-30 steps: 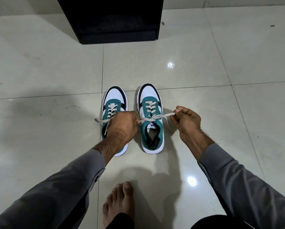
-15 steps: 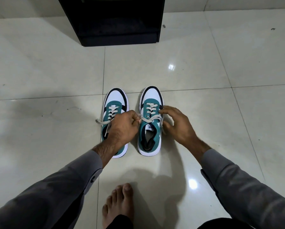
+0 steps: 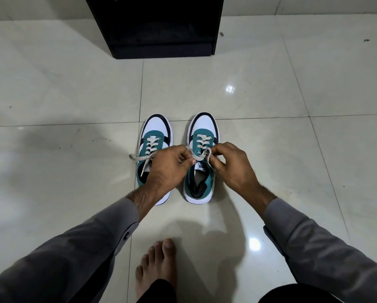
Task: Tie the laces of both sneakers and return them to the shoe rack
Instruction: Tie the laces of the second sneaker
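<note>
Two teal, white and black sneakers stand side by side on the tiled floor, toes pointing away from me. Over the right sneaker [image 3: 201,169], my left hand [image 3: 169,168] pinches one end of its cream lace [image 3: 201,155]. My right hand [image 3: 231,165] pinches the other end, bent into a small loop by the tongue. The two hands nearly meet above the tongue. The left sneaker [image 3: 155,136] has loose lace ends [image 3: 139,158] trailing off its left side; my left hand and wrist hide its rear half.
A black shoe rack [image 3: 161,33] stands on the floor straight ahead, beyond the sneakers. My bare foot [image 3: 155,265] rests on the glossy tiles [image 3: 292,149] near the bottom edge. Grey sleeves cover both forearms.
My right hand has come in from the right, where it held the lace stretched out, to the right sneaker's tongue and now holds a loop. My left hand stayed by the tongue.
</note>
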